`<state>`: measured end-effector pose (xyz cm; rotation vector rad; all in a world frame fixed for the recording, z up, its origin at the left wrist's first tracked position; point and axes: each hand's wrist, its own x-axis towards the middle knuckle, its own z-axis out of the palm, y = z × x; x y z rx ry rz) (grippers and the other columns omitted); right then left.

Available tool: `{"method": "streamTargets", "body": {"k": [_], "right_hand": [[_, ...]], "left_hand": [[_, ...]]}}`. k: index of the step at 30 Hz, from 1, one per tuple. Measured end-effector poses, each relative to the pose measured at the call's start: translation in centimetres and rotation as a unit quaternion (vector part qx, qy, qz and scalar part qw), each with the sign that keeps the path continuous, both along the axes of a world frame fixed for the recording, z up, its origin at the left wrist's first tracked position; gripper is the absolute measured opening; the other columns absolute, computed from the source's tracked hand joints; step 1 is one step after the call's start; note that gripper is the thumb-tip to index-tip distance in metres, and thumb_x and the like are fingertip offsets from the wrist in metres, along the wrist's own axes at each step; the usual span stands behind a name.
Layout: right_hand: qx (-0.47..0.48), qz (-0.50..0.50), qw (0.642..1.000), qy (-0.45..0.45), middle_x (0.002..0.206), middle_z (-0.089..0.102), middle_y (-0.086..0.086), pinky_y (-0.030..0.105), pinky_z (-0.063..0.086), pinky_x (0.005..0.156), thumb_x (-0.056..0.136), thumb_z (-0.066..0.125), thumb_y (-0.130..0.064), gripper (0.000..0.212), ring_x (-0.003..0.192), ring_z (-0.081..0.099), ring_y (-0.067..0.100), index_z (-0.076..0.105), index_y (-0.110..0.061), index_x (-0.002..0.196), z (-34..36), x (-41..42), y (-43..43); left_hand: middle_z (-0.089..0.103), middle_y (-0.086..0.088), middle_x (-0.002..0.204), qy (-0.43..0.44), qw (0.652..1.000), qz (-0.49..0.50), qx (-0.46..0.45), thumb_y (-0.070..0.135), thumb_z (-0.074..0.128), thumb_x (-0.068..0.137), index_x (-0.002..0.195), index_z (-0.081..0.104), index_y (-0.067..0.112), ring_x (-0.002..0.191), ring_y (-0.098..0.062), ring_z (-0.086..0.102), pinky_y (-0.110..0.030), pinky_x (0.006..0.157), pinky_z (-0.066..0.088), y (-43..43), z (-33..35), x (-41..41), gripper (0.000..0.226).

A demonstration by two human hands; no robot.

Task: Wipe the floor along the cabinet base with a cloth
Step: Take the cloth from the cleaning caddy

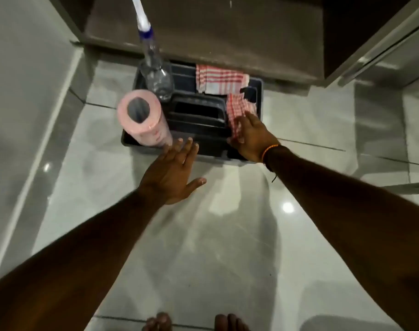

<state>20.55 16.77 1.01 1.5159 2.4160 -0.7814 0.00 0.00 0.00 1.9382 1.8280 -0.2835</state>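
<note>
While the person stands barefoot on the glossy tiled floor (227, 235), both arms reach down toward a dark plastic caddy (203, 149) that sits on the floor against the cabinet base (203, 44); the right hand (253, 137) lies on a red-and-white checked cloth (238, 111) at the right end of the caddy, with its fingers curled on the fabric, though I cannot tell if they really pinch it; the left hand (172, 173) is spread, palm down, holding nothing, its fingertips over the near edge of the caddy; a second checked cloth (219, 78) lies over the far edge; a pink paper roll (141, 115) stands in the near left corner; a clear spray bottle (157, 77) stands in the far left corner; an orange thread bracelet (269, 150) circles the right wrist.
</note>
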Motion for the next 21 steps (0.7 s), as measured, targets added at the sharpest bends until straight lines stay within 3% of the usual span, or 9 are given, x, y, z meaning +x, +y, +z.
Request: {"method": "streamTargets", "body": {"k": [6,10,14,17,21], "right_hand": [[0.097,0.034,0.993,-0.064,0.183,0.001,0.02,0.056,0.006,0.14,0.103,0.063,-0.059,0.103,0.17,0.0,0.043,0.005,-0.012,0.174,-4.7,-1.6,2.1],[0.069,0.044,0.995,-0.057,0.181,-0.005,0.027,0.058,0.001,0.139,0.1,0.073,-0.027,0.105,0.169,-0.007,0.048,0.0,-0.007,0.173,-6.4,-3.1,2.6],[0.052,-0.014,0.998,0.022,0.178,0.021,0.027,0.05,0.012,0.14,0.096,0.069,0.0,0.088,0.166,0.017,0.047,0.021,-0.001,0.17,-5.5,-3.1,2.9],[0.041,-0.075,0.99,0.114,0.172,0.039,0.023,0.041,0.025,0.137,0.093,0.056,0.016,0.081,0.159,0.037,0.044,0.031,-0.003,0.168,-2.4,-2.8,2.3],[0.015,-0.111,0.984,0.138,0.166,0.047,0.021,0.037,0.031,0.13,0.092,0.045,0.023,0.08,0.153,0.046,0.044,0.035,-0.005,0.166,2.5,-2.8,-0.9]], "left_hand": [[-0.002,-0.01,0.179,0.004,0.999,0.005,0.041,0.078,0.005,0.094,0.168,-0.002,0.014,0.166,-0.03,-0.003,-0.051,0.134,0.001,-0.4,-4.2,0.0,0.099],[0.009,-0.011,0.179,-0.019,0.997,0.011,0.078,0.076,0.01,0.097,0.169,0.009,0.012,0.166,-0.031,0.004,-0.052,0.134,0.004,-0.9,-5.4,-0.4,0.096],[0.0,-0.011,0.179,-0.027,0.998,0.017,0.06,0.078,0.005,0.095,0.169,0.002,0.013,0.166,-0.03,-0.004,-0.046,0.134,-0.006,-0.7,-4.8,-0.5,0.099],[0.007,-0.013,0.179,-0.045,0.995,0.061,0.071,0.078,0.008,0.096,0.169,0.009,0.009,0.166,-0.033,0.004,-0.046,0.135,0.003,-1.7,-2.7,-1.3,0.1],[0.017,-0.017,0.176,-0.045,0.991,0.107,0.071,0.076,0.014,0.1,0.167,0.016,0.005,0.165,-0.035,0.013,-0.05,0.134,0.012,-5.8,1.5,-3.1,0.098]]}}
